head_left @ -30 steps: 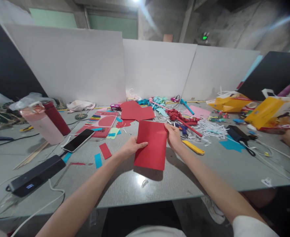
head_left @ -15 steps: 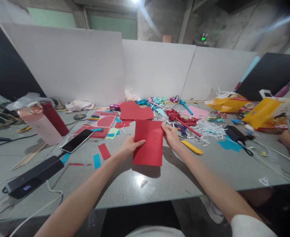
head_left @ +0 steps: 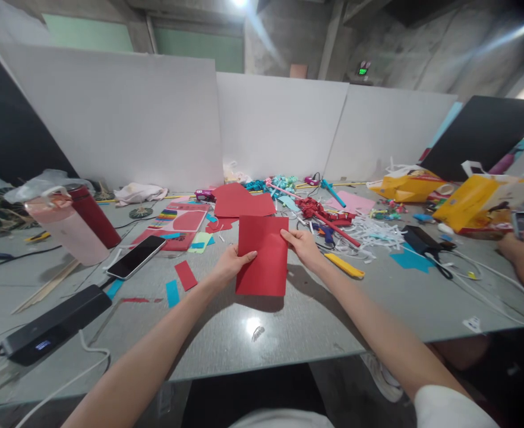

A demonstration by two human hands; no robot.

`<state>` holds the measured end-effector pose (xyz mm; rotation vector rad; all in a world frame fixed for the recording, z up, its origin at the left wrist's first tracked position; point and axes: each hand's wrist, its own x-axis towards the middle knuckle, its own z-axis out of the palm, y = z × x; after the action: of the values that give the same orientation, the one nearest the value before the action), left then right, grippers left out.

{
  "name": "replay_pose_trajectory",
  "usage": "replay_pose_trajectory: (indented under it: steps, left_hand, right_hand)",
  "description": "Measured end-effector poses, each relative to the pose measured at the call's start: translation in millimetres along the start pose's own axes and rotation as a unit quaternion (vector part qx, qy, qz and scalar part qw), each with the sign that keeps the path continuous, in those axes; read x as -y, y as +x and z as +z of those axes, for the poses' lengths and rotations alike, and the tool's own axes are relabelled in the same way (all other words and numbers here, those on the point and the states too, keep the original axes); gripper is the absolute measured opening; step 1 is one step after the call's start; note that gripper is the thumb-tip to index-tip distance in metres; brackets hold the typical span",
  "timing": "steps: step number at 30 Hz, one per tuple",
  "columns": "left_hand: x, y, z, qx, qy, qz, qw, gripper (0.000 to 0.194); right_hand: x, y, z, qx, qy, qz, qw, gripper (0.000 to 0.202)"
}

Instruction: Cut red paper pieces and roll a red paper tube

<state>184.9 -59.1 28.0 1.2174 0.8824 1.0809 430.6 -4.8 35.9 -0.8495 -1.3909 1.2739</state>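
Both my hands hold up a rectangular sheet of red paper [head_left: 262, 261] above the near middle of the table. My left hand [head_left: 231, 261] pinches its left edge, thumb across the front and fingers behind. At the upper right edge, my right hand [head_left: 302, 245] grips it between thumb and fingers. Behind the sheet lie larger red paper pieces [head_left: 243, 201]. A yellow cutter [head_left: 344, 266] rests to the right of my right hand. Small red [head_left: 186, 275] and blue [head_left: 172, 293] paper strips lie left of my left wrist.
A phone [head_left: 137, 257], a black power bank [head_left: 54, 324] and a pink bottle [head_left: 68, 229] stand or lie on the left. Shredded white paper [head_left: 378, 233], a blue paper star [head_left: 411, 259] and yellow bags [head_left: 471, 202] are on the right. Another person's hand [head_left: 523, 252] holds a phone.
My right hand has slid slightly down the sheet's right edge. The sheet and both hands appear a little further left, along with the whole view.
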Motion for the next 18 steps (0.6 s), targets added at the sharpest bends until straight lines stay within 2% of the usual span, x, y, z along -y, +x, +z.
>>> replay_pose_trajectory:
  steps: [3, 11, 18]
  left_hand:
    - [0.3, 1.0, -1.2, 0.004, 0.004, -0.004, 1.0, 0.061]
    - [-0.9, 0.8, -1.5, -0.015, 0.001, -0.004, 1.0, 0.058]
    - [-0.4, 2.6, -1.9, -0.008, -0.009, -0.013, 1.0, 0.056]
  right_hand:
    - [2.1, -1.1, -1.9, 0.028, -0.004, 0.014, 0.999, 0.049]
    - [4.6, -3.5, 2.9, 0.035, 0.018, 0.043, 0.998, 0.049]
    - [2.7, -1.1, -5.5, 0.057, 0.014, 0.06, 0.996, 0.048]
